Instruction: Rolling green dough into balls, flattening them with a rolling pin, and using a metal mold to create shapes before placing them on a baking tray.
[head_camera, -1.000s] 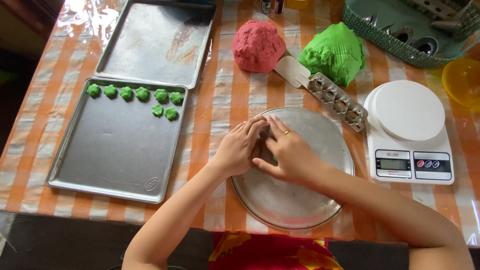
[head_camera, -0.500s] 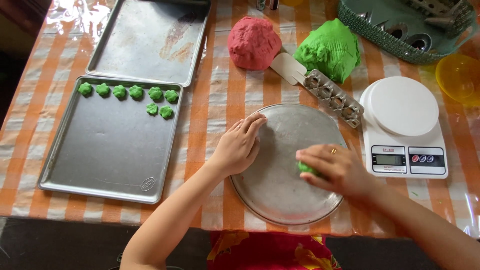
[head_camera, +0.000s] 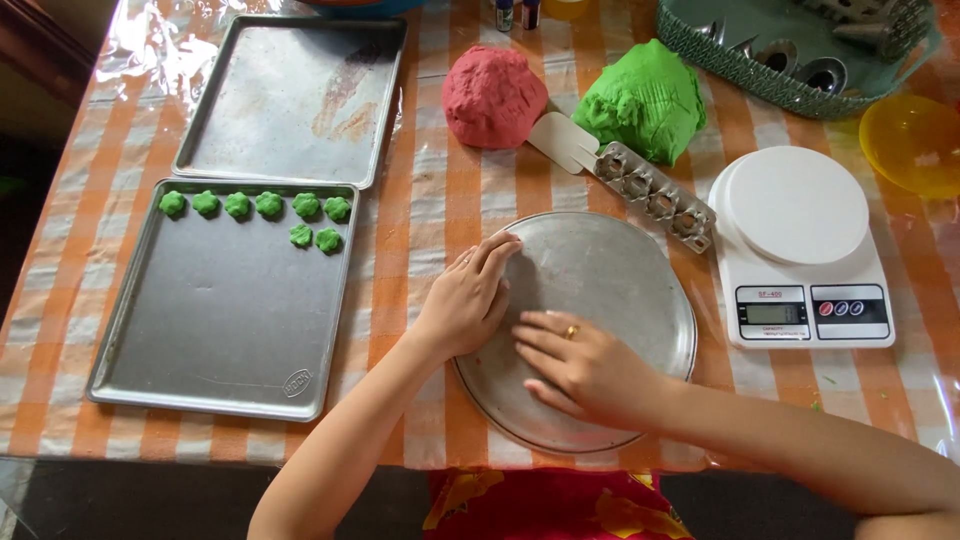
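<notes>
— Surface? 
— Orange-checked tablecloth (head_camera: 440, 180) under clear plastic; round metal pan (head_camera: 620, 270) central.
— Hands? 
— Left hand (head_camera: 468, 298) flat on the pan's left rim, right hand (head_camera: 580, 365) palm-down inside it, close together, gripping nothing visible.
— Surroundings? 
— Baking tray (head_camera: 220, 320) left of the pan, scale (head_camera: 800, 250) right.

Home kitchen, someone's baking here. Desk (head_camera: 440, 190) is wearing an orange-checked cloth under clear plastic. Two metal baking trays (head_camera: 230, 330) are sitting on it, one carrying small green dough shapes (head_camera: 255, 205). Red dough (head_camera: 493, 95) and green dough (head_camera: 640, 98) lumps, a white kitchen scale (head_camera: 800, 250), a round metal pan (head_camera: 610, 290) are lying about.
</notes>
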